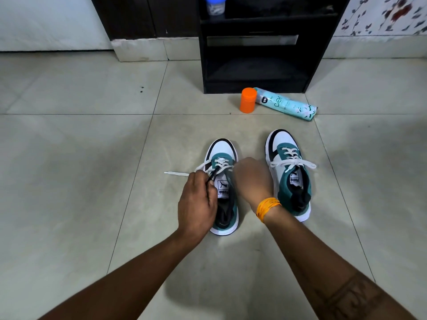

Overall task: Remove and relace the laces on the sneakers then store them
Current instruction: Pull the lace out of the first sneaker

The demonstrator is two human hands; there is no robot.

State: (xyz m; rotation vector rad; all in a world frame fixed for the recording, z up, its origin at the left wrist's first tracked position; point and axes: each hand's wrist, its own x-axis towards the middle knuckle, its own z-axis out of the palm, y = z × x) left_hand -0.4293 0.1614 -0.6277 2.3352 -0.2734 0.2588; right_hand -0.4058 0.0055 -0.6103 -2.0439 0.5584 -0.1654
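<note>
The white, teal and black lace-up sneakers stand side by side, toes away from the person, on the pale tiled floor. The left sneaker is the one in hand: the left hand curls its fingers round one end of the white flat lace, whose tip trails out over the tiles to the left, while the right hand, with an orange thread band at its wrist, is bent over the eyelets; its fingertips are hidden, so whether it pinches the other lace end cannot be told. The right sneaker sits just beside, apart from both hands, laced with a loose bow. Judging by this, the step is working the left sneaker's lace, undoing or tightening; the next move likely calls for a steady pull through the eyelets. Beyond, an orange cylindrical plastic container and a lying teal spray can sit before the black wooden cabinet, partly blocking its low shelf should the sneakers go there.
</note>
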